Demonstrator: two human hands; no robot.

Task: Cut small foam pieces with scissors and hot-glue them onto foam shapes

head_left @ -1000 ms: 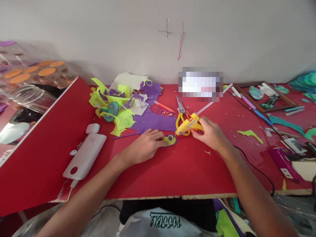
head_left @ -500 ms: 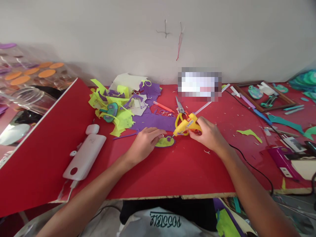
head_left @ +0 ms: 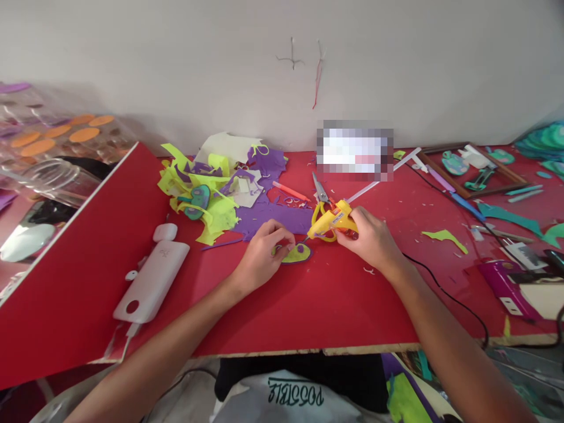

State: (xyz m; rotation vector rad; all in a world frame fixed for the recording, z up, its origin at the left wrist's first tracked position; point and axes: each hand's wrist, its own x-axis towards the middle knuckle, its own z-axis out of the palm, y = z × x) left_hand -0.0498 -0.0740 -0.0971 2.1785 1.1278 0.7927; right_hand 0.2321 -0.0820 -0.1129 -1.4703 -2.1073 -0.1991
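Note:
My right hand [head_left: 370, 238] grips a yellow hot glue gun [head_left: 331, 220], its nozzle pointing left; a long translucent glue stick [head_left: 363, 191] sticks out of its back. The nozzle tip is close to the fingers of my left hand [head_left: 265, 254]. Those fingers are pinched together above a green oval piece with a purple border [head_left: 297, 256]; what they hold, if anything, is too small to make out. A small purple dot [head_left: 301, 248] sits on the oval. Yellow-handled scissors [head_left: 321, 191] lie just behind the glue gun, partly covered by it.
Purple and lime scraps [head_left: 215, 214] are heaped at the back left. A white power bank [head_left: 152, 282] leans by the red partition [head_left: 79, 282]. Behind stands a blurred-out screen [head_left: 355, 151]. A wooden frame [head_left: 467, 194] and a black cord [head_left: 440, 288] are on the right.
My left hand has drawn up slightly, its fingertips lifting off the oval into a pinch near the nozzle. The glue gun has shifted a little left, away from the purple dot.

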